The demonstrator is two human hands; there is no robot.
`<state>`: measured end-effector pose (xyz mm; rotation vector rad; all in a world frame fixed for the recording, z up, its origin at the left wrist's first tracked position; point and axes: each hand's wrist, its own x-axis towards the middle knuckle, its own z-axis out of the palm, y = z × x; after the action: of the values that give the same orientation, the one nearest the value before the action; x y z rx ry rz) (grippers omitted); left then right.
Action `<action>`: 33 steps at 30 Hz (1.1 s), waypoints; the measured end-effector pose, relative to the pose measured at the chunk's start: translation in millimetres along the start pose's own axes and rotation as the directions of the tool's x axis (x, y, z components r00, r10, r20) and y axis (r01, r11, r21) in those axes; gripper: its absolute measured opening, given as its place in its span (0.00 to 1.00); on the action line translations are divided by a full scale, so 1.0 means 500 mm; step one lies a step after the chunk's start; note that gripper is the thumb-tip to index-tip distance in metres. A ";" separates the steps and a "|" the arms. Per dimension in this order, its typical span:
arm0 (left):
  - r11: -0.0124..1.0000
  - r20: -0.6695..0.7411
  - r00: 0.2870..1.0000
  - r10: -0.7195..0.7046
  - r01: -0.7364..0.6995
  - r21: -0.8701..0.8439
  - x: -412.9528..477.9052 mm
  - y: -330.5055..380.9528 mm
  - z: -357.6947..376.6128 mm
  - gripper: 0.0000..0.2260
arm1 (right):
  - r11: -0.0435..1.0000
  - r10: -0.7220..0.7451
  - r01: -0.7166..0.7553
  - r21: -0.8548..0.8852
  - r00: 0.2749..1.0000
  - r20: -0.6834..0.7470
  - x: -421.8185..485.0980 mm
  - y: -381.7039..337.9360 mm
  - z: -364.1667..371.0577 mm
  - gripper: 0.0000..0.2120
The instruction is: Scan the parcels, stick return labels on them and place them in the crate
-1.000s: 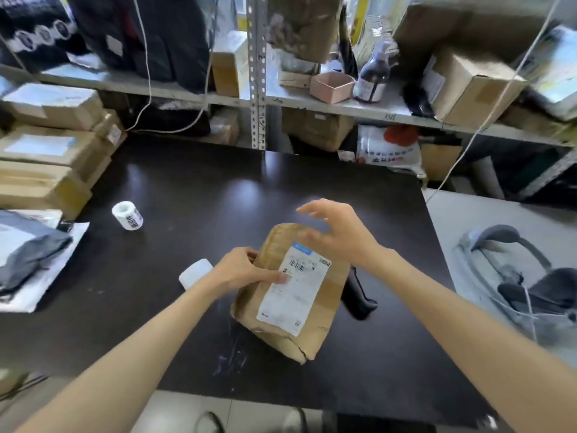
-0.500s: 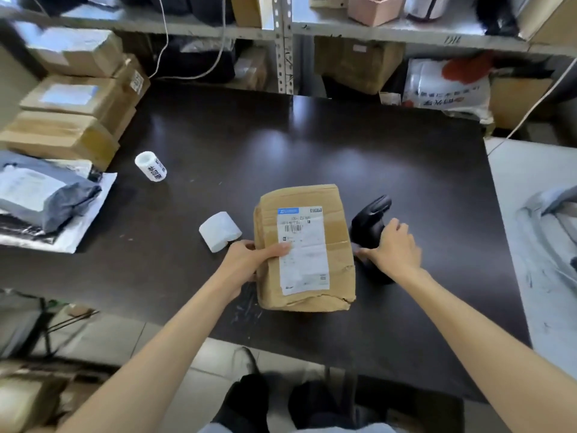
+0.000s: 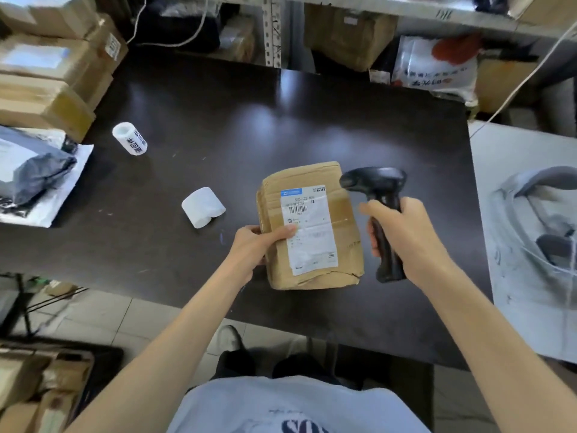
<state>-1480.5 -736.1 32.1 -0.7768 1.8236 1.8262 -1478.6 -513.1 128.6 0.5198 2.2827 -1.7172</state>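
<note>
A crumpled, taped cardboard parcel (image 3: 312, 226) with a white barcode label, its print blurred, lies near the desk's (image 3: 218, 126) front edge. The left hand (image 3: 254, 250) grips its left side; the right hand (image 3: 406, 235) clasps a black scanner (image 3: 377, 185).

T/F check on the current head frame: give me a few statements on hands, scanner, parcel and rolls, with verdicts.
1. The right hand grips the black scanner by its handle. True.
2. The cardboard parcel lies on the dark table with its shipping label facing up. True.
3. Nothing but the table touches the cardboard parcel. False: the left hand holds its left edge, with the thumb on the shipping label.
4. Both white rolls lie to the right of the cardboard parcel. False: the printed roll and the plain roll both lie to its left, apart from it.
</note>
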 end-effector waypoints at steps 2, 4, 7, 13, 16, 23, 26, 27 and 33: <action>1.000 -0.014 1.000 0.007 -0.007 -0.014 -0.002 0.005 0.011 0.21 | 0.999 -0.022 0.024 -0.036 0.999 0.040 -0.045 -0.012 0.019 0.09; 0.999 -0.026 0.999 0.021 -0.022 -0.034 0.000 0.008 0.014 0.25 | 0.999 -0.028 0.031 -0.030 0.996 0.082 -0.074 -0.018 0.034 0.09; 0.999 -0.032 0.999 0.020 -0.021 -0.031 0.006 0.010 0.006 0.26 | 0.999 -0.010 0.015 -0.037 0.992 0.126 -0.097 -0.026 0.046 0.07; 1.000 -0.032 0.999 0.020 -0.020 0.011 0.019 0.006 -0.002 0.21 | 0.999 -0.007 0.016 -0.051 0.986 0.164 -0.115 -0.036 0.061 0.09; 0.999 -0.028 0.999 0.015 -0.014 0.034 0.022 0.005 -0.006 0.21 | 0.999 0.009 -0.002 -0.043 0.985 0.171 -0.119 -0.037 0.067 0.08; 0.998 -0.027 0.999 -0.022 0.024 0.061 0.028 0.005 -0.016 0.22 | 0.998 0.010 -0.002 -0.056 0.988 0.155 -0.119 -0.045 0.072 0.08; 0.998 -0.018 1.000 -0.016 0.017 0.063 0.028 0.002 -0.018 0.20 | 0.998 0.017 -0.008 -0.059 0.988 0.155 -0.120 -0.045 0.071 0.08; 0.998 -0.015 1.000 -0.015 0.015 0.064 0.028 0.002 -0.018 0.20 | 0.998 0.020 -0.010 -0.060 0.987 0.161 -0.121 -0.046 0.071 0.08; 0.995 0.010 1.000 -0.014 0.013 0.100 0.032 0.010 -0.017 0.19 | 1.000 0.001 0.001 -0.013 0.989 0.146 -0.114 -0.041 0.072 0.07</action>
<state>-1494.7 -745.8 25.5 -0.7395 1.8830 1.7128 -1436.4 -560.7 158.8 0.3783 2.1905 -1.6803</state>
